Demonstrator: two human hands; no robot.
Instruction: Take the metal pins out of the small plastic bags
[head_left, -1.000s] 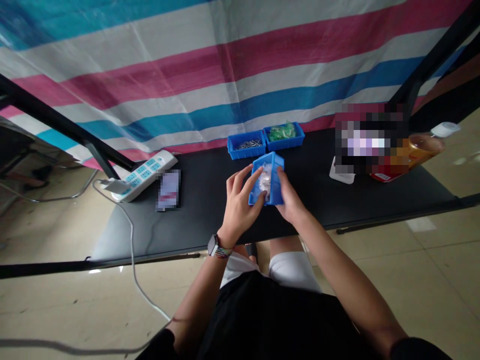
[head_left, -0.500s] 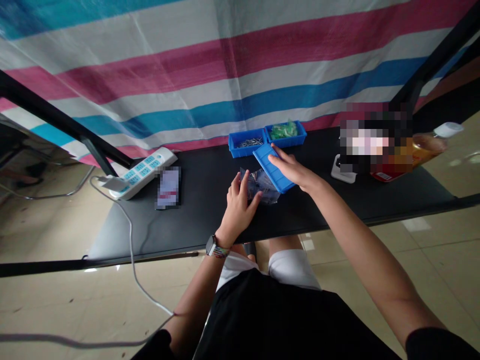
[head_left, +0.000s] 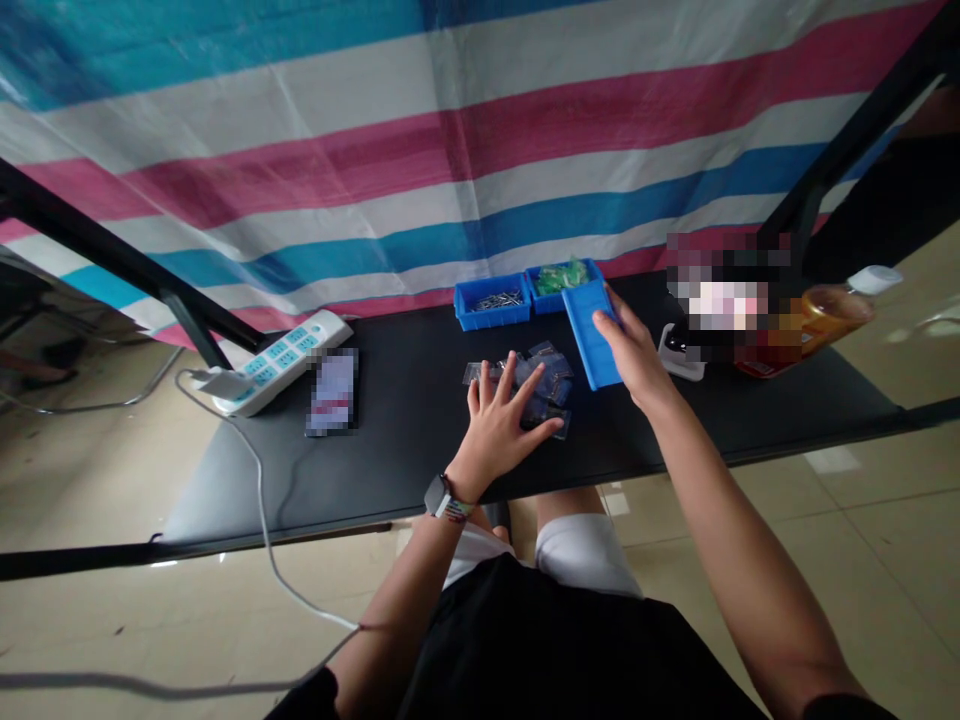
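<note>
The left hand [head_left: 501,425] presses spread fingers onto small clear plastic packets [head_left: 553,362], while the right hand [head_left: 634,352] fingers clasp a tilted blue plastic bin [head_left: 589,322].

blue bin [head_left: 592,335], black table [head_left: 405,440], pink, white and blue striped tarp [head_left: 450,130], white power strip [head_left: 289,360] with teal sockets

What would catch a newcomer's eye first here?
The pink, blue and white striped tarp fills the background behind the black table. At the table's middle the left hand lies spread on a heap of small clear bags, and just right of it the right hand grips a tilted blue bin.
</note>
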